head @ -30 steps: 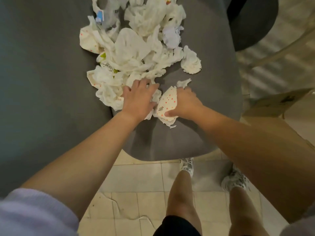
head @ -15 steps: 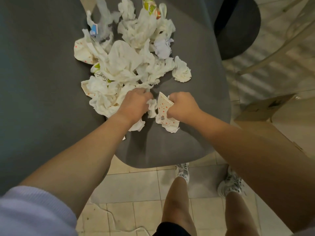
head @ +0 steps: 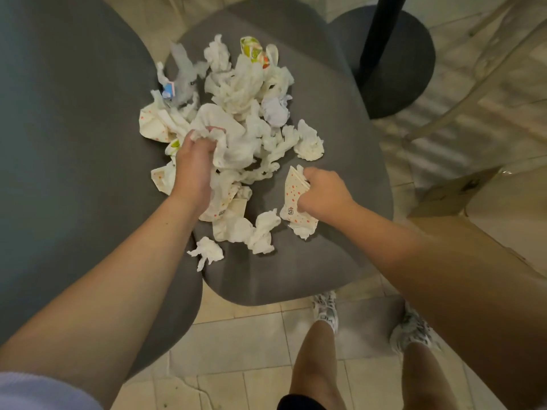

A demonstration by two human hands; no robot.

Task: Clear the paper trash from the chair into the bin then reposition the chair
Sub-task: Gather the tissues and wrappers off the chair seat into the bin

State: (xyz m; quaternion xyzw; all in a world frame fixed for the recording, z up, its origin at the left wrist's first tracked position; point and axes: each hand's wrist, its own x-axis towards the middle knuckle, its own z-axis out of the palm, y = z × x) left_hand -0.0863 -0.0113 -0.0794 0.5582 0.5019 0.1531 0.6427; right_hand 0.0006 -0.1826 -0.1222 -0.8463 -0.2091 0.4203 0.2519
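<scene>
A heap of crumpled white paper napkins and wrappers [head: 239, 93] covers the grey upholstered chair seat [head: 296, 270]. My left hand [head: 194, 164] is buried in the middle of the heap, its fingers curled round a wad of white paper [head: 233, 143]. To its right, my right hand [head: 322, 192] grips a folded napkin with orange dots [head: 293, 196] near the seat's front right. Loose crumpled pieces [head: 260, 232] lie near the seat's front edge, one [head: 207, 251] at the left rim.
The chair's grey backrest [head: 59, 143] fills the left side. A black round table base with a pole [head: 393, 63] stands at the back right. A brown cardboard box [head: 461, 193] sits on the tiled floor at the right. My legs and shoes [head: 325, 312] are below the seat.
My left hand has reached further into the heap and closed on a wad of white paper. My right hand has drawn the dotted napkin to the right. The camera has pulled back.
</scene>
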